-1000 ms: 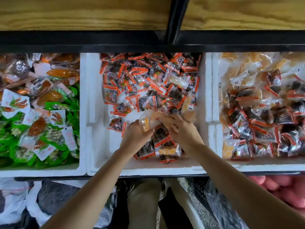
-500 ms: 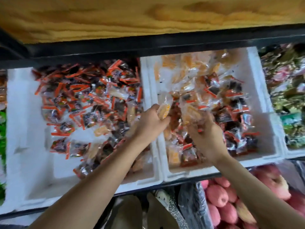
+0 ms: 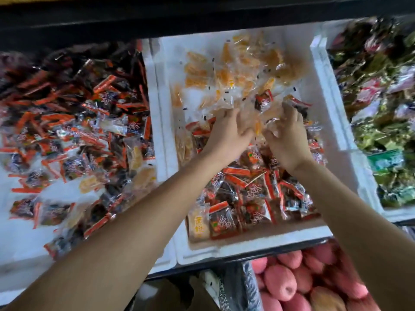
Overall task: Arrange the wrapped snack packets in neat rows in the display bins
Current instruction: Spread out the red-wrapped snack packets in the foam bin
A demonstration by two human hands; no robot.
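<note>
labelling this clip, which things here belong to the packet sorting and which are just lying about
In the job: left hand and right hand, both gripping yellow packets; red-and-black packets; middle bin; left bin.
Just lying about: green packets at far right, untouched; apples below the shelf.

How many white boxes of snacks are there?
3. The left bin holds red-striped packets, the middle bin lies under the left hand and right hand, the right bin holds greenish packets. More may sit outside the picture.
</note>
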